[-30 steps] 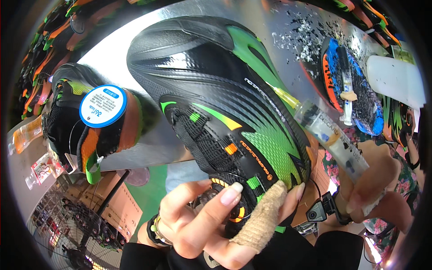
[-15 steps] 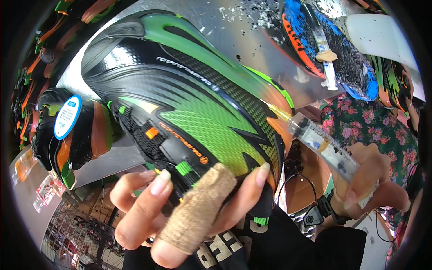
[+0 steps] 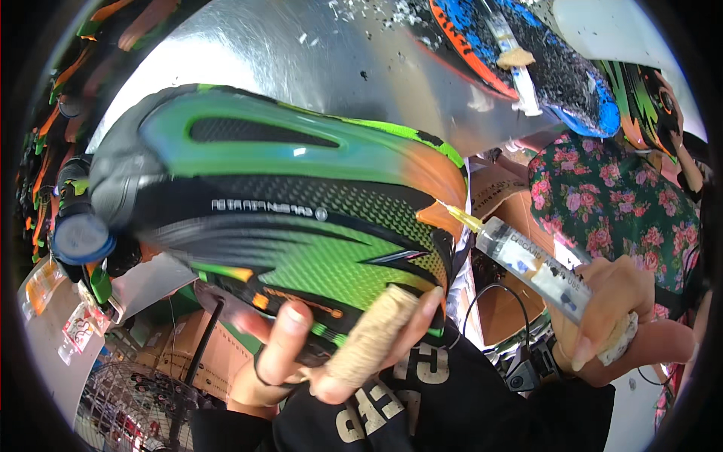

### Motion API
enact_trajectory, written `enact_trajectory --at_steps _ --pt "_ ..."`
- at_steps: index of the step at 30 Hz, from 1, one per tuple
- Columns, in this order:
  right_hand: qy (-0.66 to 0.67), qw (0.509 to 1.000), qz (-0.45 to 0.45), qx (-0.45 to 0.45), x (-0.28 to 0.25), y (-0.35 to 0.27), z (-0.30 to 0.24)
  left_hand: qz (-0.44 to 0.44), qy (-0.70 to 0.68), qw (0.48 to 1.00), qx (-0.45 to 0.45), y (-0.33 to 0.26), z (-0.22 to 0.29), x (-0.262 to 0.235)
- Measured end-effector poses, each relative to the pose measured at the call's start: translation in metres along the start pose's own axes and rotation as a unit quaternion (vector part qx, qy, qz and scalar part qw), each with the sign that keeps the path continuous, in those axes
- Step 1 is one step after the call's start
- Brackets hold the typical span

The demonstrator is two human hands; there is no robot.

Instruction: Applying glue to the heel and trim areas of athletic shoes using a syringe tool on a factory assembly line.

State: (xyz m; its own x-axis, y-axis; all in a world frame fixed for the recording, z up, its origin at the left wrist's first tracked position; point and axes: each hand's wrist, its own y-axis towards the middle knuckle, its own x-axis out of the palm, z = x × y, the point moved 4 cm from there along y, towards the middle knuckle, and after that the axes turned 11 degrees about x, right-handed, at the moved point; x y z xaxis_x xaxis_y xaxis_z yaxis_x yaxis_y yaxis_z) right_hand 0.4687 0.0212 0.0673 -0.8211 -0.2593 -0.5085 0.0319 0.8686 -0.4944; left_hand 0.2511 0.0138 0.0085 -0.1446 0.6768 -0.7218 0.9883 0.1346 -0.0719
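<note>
In the head view, a black and green shoe is held by the left hand, its fingers spread a little and bent against the shoe's near edge; one of them is covered by a beige wrap. The shoe is tipped on its side beyond these fingers, its toe turned left and its orange-tinted heel turned toward the right hand. By the right fingers, closed round its barrel, a clear syringe is gripped, its yellow-hubbed needle pointed at the heel; whether the heel is touched cannot be told. Beyond both sets of fingers, a metal surface is strewn with pale scraps. On it, ahead of the right fingers, a second syringe is laid across a blue and black piece
</note>
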Motion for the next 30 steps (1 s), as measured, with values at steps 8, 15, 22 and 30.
enact_trajectory --at_steps 8,15,22,30 --pt "0.098 0.995 -0.011 -0.002 0.015 -0.01 0.003 0.138 -0.087 0.971 -0.177 0.021 0.05 -0.012" --pt "0.184 0.983 0.01 -0.011 0.021 -0.036 0.011 0.279 -0.168 0.882 -0.339 0.054 0.121 -0.019" --pt "0.131 0.99 -0.046 0.039 0.022 -0.04 0.002 0.382 -0.232 0.74 -0.503 0.06 0.155 -0.025" --pt "0.21 0.976 0.038 -0.054 0.043 -0.058 0.01 0.504 0.119 0.727 -0.451 0.065 0.13 0.028"
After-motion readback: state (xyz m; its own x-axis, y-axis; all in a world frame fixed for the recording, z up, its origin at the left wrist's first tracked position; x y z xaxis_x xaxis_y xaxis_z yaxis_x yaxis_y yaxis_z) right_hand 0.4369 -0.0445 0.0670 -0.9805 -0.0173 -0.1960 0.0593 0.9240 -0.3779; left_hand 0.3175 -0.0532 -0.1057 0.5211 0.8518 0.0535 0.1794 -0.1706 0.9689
